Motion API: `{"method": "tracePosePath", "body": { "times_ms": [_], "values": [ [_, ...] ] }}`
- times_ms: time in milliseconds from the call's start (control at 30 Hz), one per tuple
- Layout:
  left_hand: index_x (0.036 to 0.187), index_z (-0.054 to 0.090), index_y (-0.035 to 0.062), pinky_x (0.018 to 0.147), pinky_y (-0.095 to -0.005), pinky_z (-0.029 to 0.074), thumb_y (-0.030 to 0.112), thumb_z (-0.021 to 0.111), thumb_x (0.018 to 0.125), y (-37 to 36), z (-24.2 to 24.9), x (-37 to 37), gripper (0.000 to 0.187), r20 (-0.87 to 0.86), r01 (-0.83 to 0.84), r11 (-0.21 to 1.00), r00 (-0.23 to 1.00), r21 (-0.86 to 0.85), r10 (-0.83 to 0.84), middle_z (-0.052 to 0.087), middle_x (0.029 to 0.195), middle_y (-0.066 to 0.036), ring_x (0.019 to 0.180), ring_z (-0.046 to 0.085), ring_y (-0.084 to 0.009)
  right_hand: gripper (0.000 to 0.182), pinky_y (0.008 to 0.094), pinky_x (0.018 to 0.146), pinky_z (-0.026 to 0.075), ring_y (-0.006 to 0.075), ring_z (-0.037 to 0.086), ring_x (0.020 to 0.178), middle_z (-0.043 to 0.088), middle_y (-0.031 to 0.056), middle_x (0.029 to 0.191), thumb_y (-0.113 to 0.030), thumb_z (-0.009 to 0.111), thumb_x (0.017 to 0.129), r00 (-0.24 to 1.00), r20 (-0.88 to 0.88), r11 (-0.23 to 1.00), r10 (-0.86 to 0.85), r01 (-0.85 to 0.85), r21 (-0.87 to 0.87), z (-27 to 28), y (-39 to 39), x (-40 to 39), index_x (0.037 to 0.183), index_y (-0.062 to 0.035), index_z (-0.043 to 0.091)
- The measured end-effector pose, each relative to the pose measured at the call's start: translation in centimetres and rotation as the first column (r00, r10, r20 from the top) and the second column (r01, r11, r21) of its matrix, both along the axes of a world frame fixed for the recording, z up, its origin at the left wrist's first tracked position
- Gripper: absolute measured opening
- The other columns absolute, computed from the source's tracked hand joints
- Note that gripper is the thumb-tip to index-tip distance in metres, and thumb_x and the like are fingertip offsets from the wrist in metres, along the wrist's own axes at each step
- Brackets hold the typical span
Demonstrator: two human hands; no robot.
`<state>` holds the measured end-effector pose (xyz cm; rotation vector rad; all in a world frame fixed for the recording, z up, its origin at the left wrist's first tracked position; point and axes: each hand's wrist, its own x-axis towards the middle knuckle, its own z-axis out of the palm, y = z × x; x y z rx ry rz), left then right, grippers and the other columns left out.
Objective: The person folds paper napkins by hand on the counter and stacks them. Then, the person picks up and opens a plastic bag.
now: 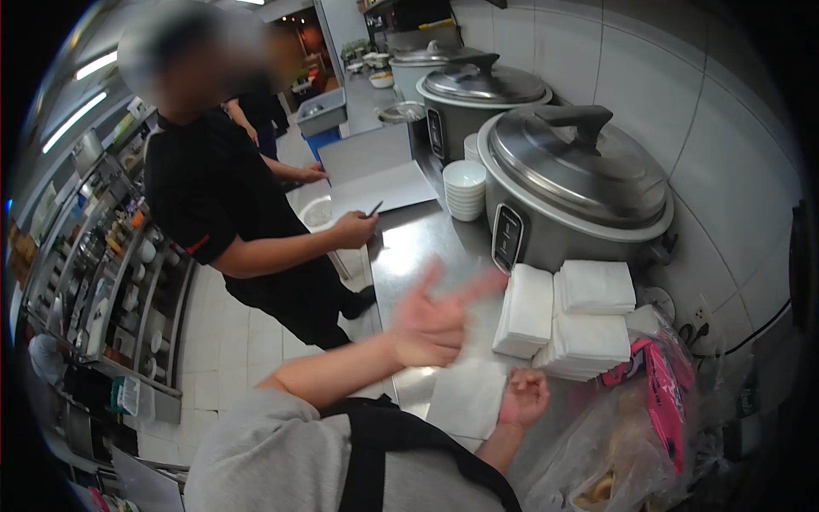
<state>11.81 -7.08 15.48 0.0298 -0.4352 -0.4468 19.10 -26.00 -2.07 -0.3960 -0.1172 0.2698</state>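
My left hand point(433, 322) is raised above the steel counter, blurred by motion. Its thumb and a finger stretch apart while the other fingers curl in; it holds nothing. Lower down, my right hand point(524, 399) rests beside a flat white napkin point(467, 399), its fingers loosely bent and nothing visible between them. Stacks of folded white napkins point(589, 333) stand just beyond my right hand. A clear plastic bag point(589, 452) with pink printing lies to the right.
Large lidded cookers point(576, 183) line the wall, with stacked white bowls point(465, 189) alongside. A co-worker in black point(222, 179) stands across the counter corner, holding a dark pen-like object point(374, 208) near an open white box point(384, 183). Shelves of kitchenware point(119, 282) are at far left.
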Motion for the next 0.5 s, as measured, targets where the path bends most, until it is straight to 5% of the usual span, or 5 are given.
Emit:
{"method": "tracePosePath", "body": {
  "times_ms": [67,167,300,400,500],
  "values": [
    [0.129,0.047,-0.0039,0.036,-0.0259,0.033,0.078,0.014,0.082,-0.2,6.9,-1.2,0.1,0.75,-0.215,0.975,0.654,0.054,0.103,0.048,0.051,-0.004,0.04,0.043,-0.0128,0.026,0.0379,0.082,0.04,0.0198,0.046,0.065,0.046,0.0061,0.058,-0.027,0.048,0.086,0.995,0.04,0.995,0.092,-0.093,0.024,-0.3,-0.3,-0.2,0.072,-0.0049,0.053],
    [0.121,0.044,-0.0206,0.03,-0.0255,0.031,0.081,0.004,0.077,-1.7,14.1,-4.7,0.117,0.91,-0.016,0.987,0.39,0.16,-0.141,0.035,0.046,-0.002,0.031,0.035,-0.0115,0.028,0.0369,0.081,0.04,0.0188,0.045,0.063,0.044,0.0051,0.056,-0.028,0.048,0.088,0.977,0.059,0.978,0.204,-0.206,0.035,0.0,0.1,-0.6,0.073,-0.005,0.054],
    [0.132,0.038,-0.0117,0.032,-0.0235,0.028,0.079,0.0,0.079,-1.0,13.5,-5.9,0.112,0.893,-0.116,0.97,0.426,0.215,-0.147,0.029,0.045,0.002,0.035,0.035,-0.0082,0.029,0.0362,0.079,0.041,0.0181,0.043,0.062,0.041,0.0045,0.056,-0.028,0.048,0.089,0.967,0.077,0.969,0.241,-0.245,0.039,0.2,0.6,-0.6,0.073,-0.0049,0.053],
    [0.121,0.036,-0.0263,0.029,-0.0239,0.03,0.08,0.004,0.078,-1.2,13.1,-5.5,0.119,0.881,-0.082,0.99,0.469,0.112,-0.061,0.03,0.044,0.001,0.031,0.034,-0.0097,0.029,0.0363,0.078,0.041,0.0179,0.043,0.061,0.04,0.0041,0.055,-0.029,0.048,0.089,0.966,0.067,0.968,0.25,-0.252,0.018,0.3,0.6,-0.7,0.072,-0.0052,0.052],
    [0.131,0.039,-0.0115,0.033,-0.0234,0.029,0.08,0.003,0.079,-0.6,12.6,-5.5,0.111,0.867,-0.094,0.976,0.483,0.194,-0.126,0.028,0.046,0.003,0.035,0.034,-0.0084,0.03,0.0362,0.078,0.041,0.0178,0.044,0.061,0.04,0.0038,0.054,-0.029,0.049,0.089,0.963,0.064,0.965,0.262,-0.263,0.001,0.3,0.7,-0.7,0.071,-0.0053,0.053]
  ]
}}
